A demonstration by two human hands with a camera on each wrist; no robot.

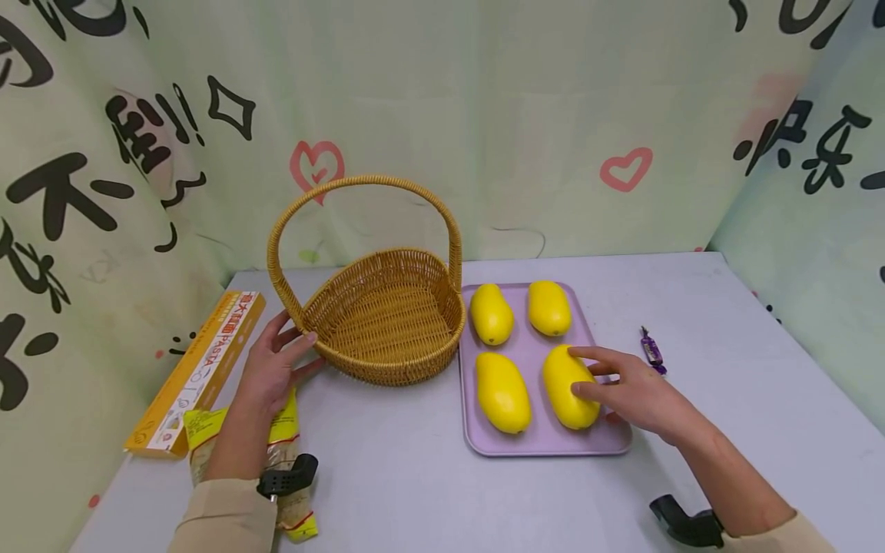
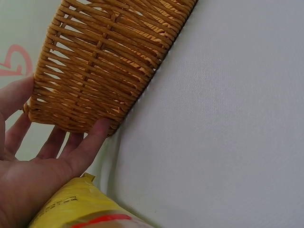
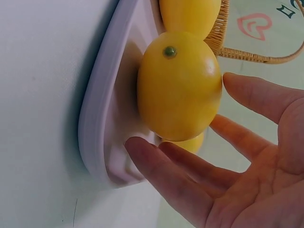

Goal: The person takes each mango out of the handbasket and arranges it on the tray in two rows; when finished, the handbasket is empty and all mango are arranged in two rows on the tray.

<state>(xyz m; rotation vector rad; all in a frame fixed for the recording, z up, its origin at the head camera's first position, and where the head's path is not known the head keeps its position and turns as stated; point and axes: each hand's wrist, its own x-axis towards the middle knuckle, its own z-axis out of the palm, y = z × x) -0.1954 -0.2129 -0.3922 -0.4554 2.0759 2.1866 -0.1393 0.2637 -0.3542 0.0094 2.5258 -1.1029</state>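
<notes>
On the left, my left hand [image 1: 273,365] holds the side of a wicker basket [image 1: 387,369] with a tall arched handle. Its thumb lies at the rim, and the fingers [image 2: 85,152] press the woven outer wall. On the right, a lilac tray [image 1: 477,442] carries several smooth yellow mangoes in two rows. My right hand [image 1: 636,388] reaches around the front right mango [image 1: 563,384], thumb and fingers spread along its sides. In the right wrist view this mango [image 3: 180,90] shows a small green stem spot, with gaps between it and some of the fingers.
Under my left forearm lies a yellow plastic food bag [image 1: 297,507]. A long orange pasta box [image 1: 197,376] runs along the left table edge. A small purple wrapped candy [image 1: 651,351] lies right of the tray. A printed curtain [image 1: 484,153] hangs behind the table.
</notes>
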